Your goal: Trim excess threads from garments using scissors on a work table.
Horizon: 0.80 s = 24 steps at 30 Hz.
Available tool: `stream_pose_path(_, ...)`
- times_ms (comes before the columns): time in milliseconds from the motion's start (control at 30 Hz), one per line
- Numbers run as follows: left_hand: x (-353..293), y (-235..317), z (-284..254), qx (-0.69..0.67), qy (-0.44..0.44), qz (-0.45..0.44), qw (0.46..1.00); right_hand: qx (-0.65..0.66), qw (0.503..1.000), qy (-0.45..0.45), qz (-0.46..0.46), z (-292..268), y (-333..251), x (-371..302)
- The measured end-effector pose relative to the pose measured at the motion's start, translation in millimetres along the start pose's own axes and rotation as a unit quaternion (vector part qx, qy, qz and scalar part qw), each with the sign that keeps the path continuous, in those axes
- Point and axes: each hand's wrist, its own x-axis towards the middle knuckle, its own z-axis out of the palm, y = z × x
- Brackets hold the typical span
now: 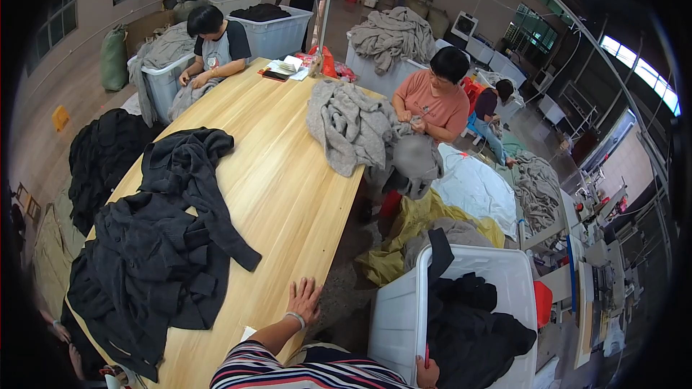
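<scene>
My left hand (305,300) lies flat on the pale wooden table (277,209) near its right edge, fingers spread, holding nothing. A bracelet circles that wrist. At the lower edge my right hand (427,373) is curled against the near-left rim of a white plastic bin (416,295). A small red thing (427,353) sticks up from its fingers; its kind is hidden. Dark knitted garments (468,338) fill part of the bin. Left of my left hand, dark grey cardigans (155,245) lie spread and overlapping on the table, one sleeve stretched toward the middle.
A grey knit pile (349,126) covers the table's far right corner, where a person in a pink shirt (436,97) handles knitwear. Another person (216,50) works at the far left edge. Black garments (112,158) lie heaped left of the table. Yellow sheeting (404,234) lies beyond the bin.
</scene>
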Motion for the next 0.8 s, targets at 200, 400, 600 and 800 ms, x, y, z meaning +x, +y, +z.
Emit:
stream_pose_path(200, 0, 0, 1, 0.001, -0.001, -0.001, 1.0, -0.015, 1.0, 0.002, 0.0, 0, 0, 1)
stream_pose_path(400, 1, 1, -1, 0.008, -0.011, -0.004, 1.0, -0.005, 1.0, -0.015, 0.014, -5, -6, 0)
stream_pose_path(600, 2, 2, -2, 0.013, -0.011, -0.003, 1.0, -0.006, 1.0, -0.005, -0.003, -3, -2, 0)
stream_pose_path(800, 0, 2, -2, 0.004, -0.002, -0.002, 1.0, -0.001, 1.0, 0.005, -0.015, -1, 0, 0)
